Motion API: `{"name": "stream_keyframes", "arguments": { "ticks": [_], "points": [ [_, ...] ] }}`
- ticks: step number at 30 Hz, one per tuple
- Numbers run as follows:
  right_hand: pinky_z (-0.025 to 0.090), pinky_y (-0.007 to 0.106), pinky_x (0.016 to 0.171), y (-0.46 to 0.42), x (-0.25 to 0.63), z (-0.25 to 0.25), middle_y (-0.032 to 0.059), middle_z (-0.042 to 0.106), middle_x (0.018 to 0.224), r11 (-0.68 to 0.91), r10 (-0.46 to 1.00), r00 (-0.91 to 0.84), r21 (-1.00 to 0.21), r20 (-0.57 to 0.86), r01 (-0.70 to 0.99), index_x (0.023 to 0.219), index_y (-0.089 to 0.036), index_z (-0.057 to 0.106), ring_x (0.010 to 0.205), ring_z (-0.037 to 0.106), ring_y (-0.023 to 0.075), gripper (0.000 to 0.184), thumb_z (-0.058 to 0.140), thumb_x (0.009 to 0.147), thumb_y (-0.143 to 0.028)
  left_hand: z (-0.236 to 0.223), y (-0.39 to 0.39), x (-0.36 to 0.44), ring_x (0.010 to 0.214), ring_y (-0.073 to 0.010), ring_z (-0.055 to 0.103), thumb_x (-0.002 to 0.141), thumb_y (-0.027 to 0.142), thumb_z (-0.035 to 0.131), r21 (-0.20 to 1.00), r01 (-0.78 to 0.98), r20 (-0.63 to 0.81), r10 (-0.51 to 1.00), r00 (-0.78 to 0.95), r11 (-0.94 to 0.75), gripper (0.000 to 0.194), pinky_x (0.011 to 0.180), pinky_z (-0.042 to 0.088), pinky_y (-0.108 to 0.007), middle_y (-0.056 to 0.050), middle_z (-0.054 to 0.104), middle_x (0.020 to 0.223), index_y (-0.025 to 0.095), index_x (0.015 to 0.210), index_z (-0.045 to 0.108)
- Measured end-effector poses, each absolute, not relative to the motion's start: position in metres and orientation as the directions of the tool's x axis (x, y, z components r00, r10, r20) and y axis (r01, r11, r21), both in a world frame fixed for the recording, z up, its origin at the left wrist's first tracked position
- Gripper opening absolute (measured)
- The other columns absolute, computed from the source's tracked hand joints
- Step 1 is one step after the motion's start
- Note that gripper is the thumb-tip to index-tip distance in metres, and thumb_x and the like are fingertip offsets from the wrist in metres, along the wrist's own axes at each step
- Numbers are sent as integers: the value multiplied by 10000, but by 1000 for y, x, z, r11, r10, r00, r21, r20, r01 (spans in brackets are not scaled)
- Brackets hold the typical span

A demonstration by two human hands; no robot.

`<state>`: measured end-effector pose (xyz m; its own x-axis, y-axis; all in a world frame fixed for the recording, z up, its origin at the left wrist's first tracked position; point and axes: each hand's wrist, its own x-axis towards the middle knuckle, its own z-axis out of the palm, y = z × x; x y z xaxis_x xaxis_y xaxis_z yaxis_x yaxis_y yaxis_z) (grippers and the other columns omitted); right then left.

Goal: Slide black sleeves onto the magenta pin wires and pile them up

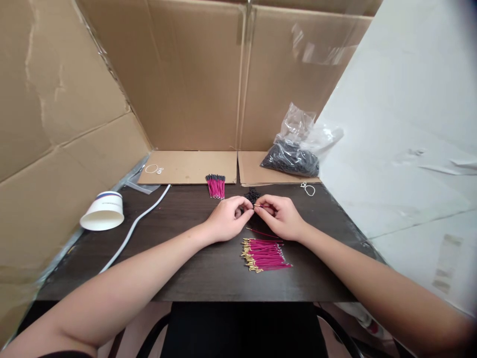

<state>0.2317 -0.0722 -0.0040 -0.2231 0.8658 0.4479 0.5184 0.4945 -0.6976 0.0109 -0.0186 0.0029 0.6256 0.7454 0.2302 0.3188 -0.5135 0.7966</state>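
Watching remotely, I see the right hand (282, 215) pinching a magenta wire (262, 206) just in front of the black sleeve pile (252, 195); the left hand (228, 218) is pinched closed, on what I cannot tell.

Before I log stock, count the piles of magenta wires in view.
2: the black-tipped pile beyond the left hand; the gold-tipped pile, nearer than the right hand.
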Motion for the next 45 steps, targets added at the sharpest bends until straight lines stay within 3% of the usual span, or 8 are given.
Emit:
{"name": "stream_keyframes", "arguments": {
  "ticks": [5, 8, 13, 25, 45],
  "points": [
    [407, 287, 634, -70, 239, -3, -34, 552, 719, 456, 886, -199, -707, 419, 540, 1108, -180, 664, 617, 472, 118, 174, 627, 1089, -349, 1, -14, 12, 682, -100, 545, 1000, 368, 681, 865, 256, 222, 787, 575, -431, 235, 662, 441, -248, -39, 738, 884, 142, 993, 746],
    [448, 283, 652, -68, 244, 1, 3, 632, 801, 470, 872, -170, -687, 459, 554, 1073, -178, 644, 681, 557, 126, 133, 580, 1103, -291, 0, -10, 11, 685, -99, 543, 1002, 397, 689, 888, 260, 190, 816, 546, -380, 254, 663, 442, -245, -31, 734, 880, 148, 1019, 733],
    [448, 260, 584, -69, 242, 5, 4, 618, 790, 514, 847, -182, -680, 499, 523, 1040, -176, 661, 654, 542, 119, 63, 636, 1054, -232, -2, -8, 11, 688, -102, 549, 1002, 406, 687, 883, 271, 180, 810, 558, -384, 256, 659, 439, -248, -27, 736, 888, 157, 1034, 734],
    [422, 266, 607, -69, 240, 6, -5, 640, 778, 617, 763, -284, -524, 581, 587, 985, -176, 675, 643, 535, 112, 47, 651, 1015, -149, -1, -10, 11, 679, -97, 551, 1002, 369, 679, 863, 272, 211, 793, 572, -426, 220, 673, 449, -249, -24, 744, 892, 157, 1025, 732],
    [433, 297, 633, -69, 241, 4, 36, 676, 806, 621, 764, -324, -498, 558, 605, 958, -181, 688, 666, 552, 143, 92, 617, 1010, -156, 4, -13, 12, 698, -113, 571, 1005, 359, 676, 845, 293, 214, 786, 579, -446, 221, 657, 453, -239, -51, 753, 903, 154, 1004, 760]
  ]
}}
